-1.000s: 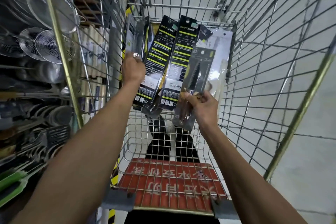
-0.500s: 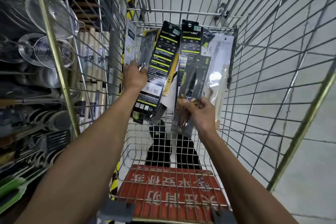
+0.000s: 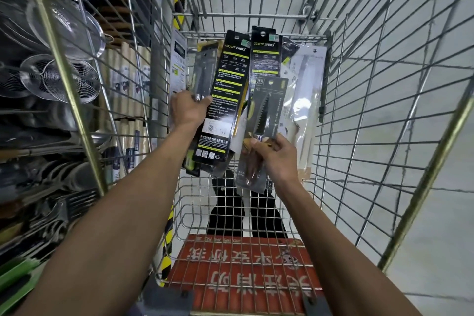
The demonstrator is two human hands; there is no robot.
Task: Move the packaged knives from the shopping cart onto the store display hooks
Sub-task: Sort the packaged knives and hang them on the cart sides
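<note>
Left hand [image 3: 188, 108] curls round the middle of a grey knife pack [image 3: 204, 72]. Its fingertips are hidden behind an overlapping black-and-yellow knife pack [image 3: 225, 90], so I cannot tell whether it holds that one too.

Right hand [image 3: 278, 156] pinches the serrated knife pack [image 3: 266, 110] at the handle, thumb in front. The pack stands upright, mostly above the hand.

More packs lean on the far wall of the shopping cart [image 3: 256, 18], partly covered. One is a clear-fronted pack [image 3: 305, 100].

Wire strainers [image 3: 61, 79] hang left of the cart, blurred.
</note>
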